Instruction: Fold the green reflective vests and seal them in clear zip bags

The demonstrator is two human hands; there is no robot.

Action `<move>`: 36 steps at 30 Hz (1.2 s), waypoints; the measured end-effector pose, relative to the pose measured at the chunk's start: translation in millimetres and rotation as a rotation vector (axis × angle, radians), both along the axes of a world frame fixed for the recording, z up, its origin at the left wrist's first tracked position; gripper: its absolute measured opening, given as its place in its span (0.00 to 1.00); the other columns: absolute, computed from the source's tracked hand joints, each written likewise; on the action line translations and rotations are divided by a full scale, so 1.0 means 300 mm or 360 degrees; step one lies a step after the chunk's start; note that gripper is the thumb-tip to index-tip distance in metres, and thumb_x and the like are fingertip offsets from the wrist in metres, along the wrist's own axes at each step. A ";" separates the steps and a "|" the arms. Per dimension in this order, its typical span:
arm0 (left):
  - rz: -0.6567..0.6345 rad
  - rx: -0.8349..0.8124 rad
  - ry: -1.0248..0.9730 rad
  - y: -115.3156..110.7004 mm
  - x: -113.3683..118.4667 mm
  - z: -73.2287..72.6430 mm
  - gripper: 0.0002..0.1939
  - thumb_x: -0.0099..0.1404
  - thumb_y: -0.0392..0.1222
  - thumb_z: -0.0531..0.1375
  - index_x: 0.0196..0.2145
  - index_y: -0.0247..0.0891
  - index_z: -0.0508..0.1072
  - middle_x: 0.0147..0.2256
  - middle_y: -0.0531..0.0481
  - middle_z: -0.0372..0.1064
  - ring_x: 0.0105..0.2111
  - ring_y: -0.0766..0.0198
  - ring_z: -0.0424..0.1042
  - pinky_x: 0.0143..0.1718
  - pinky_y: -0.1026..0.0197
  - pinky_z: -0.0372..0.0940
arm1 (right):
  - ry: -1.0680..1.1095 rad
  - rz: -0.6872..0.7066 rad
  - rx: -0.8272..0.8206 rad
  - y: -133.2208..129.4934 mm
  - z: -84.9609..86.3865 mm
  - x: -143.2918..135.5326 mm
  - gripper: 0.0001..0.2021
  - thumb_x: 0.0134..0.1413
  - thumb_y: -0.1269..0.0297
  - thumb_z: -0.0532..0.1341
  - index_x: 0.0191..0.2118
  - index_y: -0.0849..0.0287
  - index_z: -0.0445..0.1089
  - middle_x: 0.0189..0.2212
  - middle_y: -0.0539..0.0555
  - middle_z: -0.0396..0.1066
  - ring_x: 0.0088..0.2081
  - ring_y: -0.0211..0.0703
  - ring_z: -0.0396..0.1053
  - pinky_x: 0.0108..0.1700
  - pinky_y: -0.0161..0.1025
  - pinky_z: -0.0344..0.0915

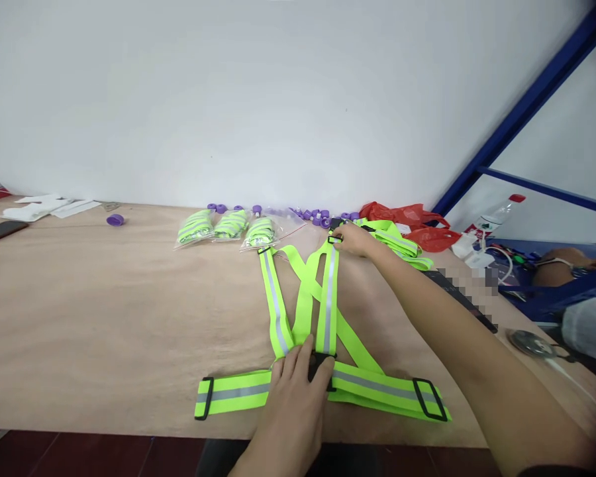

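A fluorescent yellow-green reflective vest made of elastic straps lies spread out in front of me, its straps crossing in the middle. My left hand rests palm down on the waist strap, thumb and fingers apart on either side of a black buckle. My right hand reaches to the top of the right shoulder strap, fingertips closed on it by a black slider. Black sliders also sit at both ends of the waist strap. The undersides of both hands are hidden.
Behind the vest lie several packed bags of vests and purple caps. More yellow-green straps and a red plastic bag are at the back right. A bottle stands beside a blue metal frame. Someone's arm shows beyond.
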State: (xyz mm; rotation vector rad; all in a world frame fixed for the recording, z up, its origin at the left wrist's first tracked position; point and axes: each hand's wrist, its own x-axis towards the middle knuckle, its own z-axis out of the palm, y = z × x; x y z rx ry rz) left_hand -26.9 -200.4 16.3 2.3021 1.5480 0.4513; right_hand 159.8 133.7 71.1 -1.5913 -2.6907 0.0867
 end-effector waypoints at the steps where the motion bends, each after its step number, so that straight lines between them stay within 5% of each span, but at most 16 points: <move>1: 0.0015 -0.0007 0.0023 0.004 0.004 0.002 0.34 0.59 0.25 0.55 0.61 0.44 0.62 0.67 0.36 0.53 0.61 0.40 0.61 0.53 0.38 0.64 | 0.0018 0.0003 -0.0001 -0.003 0.002 0.008 0.20 0.55 0.66 0.62 0.54 0.62 0.74 0.50 0.60 0.77 0.47 0.50 0.73 0.46 0.36 0.63; 10: -0.0143 -0.0073 -0.0170 0.033 -0.050 0.056 0.19 0.68 0.32 0.58 0.54 0.45 0.68 0.56 0.46 0.69 0.54 0.51 0.67 0.56 0.44 0.61 | 0.0133 -0.0030 -0.0045 0.000 -0.010 0.059 0.20 0.55 0.66 0.62 0.53 0.66 0.74 0.50 0.61 0.76 0.45 0.49 0.73 0.46 0.36 0.63; 23: -0.0312 -0.0288 -0.0248 0.026 -0.086 0.095 0.17 0.65 0.29 0.60 0.49 0.44 0.68 0.56 0.49 0.67 0.56 0.53 0.65 0.60 0.47 0.56 | 0.0131 0.0007 -0.0054 0.032 -0.038 0.060 0.16 0.50 0.65 0.65 0.47 0.59 0.77 0.40 0.56 0.79 0.38 0.47 0.72 0.36 0.35 0.61; 36: -0.0317 -0.0212 -0.0282 0.031 -0.084 0.064 0.12 0.64 0.31 0.61 0.42 0.42 0.65 0.54 0.51 0.67 0.52 0.54 0.64 0.53 0.53 0.60 | 0.0119 -0.0037 -0.0096 0.050 -0.066 0.025 0.08 0.47 0.67 0.66 0.36 0.61 0.76 0.34 0.57 0.77 0.34 0.46 0.70 0.32 0.36 0.54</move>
